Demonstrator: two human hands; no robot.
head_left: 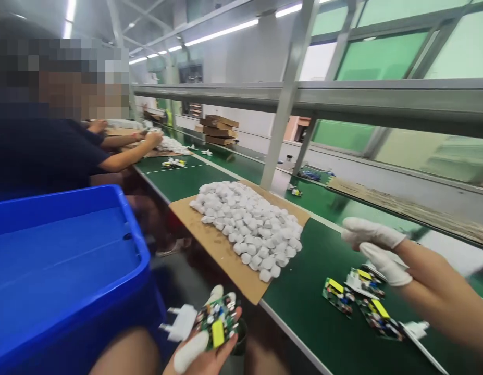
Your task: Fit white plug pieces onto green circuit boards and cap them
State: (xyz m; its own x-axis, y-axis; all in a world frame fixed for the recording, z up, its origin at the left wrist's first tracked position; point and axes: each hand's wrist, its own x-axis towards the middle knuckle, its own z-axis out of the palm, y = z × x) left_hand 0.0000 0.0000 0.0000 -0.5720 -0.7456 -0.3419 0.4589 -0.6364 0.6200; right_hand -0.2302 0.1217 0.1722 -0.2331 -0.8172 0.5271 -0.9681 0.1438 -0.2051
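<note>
My left hand [210, 354], with white finger cots on the thumb and a finger, holds a circuit board [218, 315] carrying a yellow block. A white two-pin plug [181, 323] juts out from the board's left side; how the two are joined is hidden. Over the green bench at the right, my right hand [389, 255] also wears white finger cots. Its thumb and forefinger are stretched out, with nothing visible between them. Just below it lie several circuit boards [337, 296] with yellow blocks and white plug parts [415, 329].
Many small white pieces [252, 224] are heaped on a cardboard sheet [210, 245]. A blue bin [137, 245] stands at the left. Beyond it sits a co-worker [41, 151], hands over another white heap. A metal post [284, 99] rises from the bench [292, 323].
</note>
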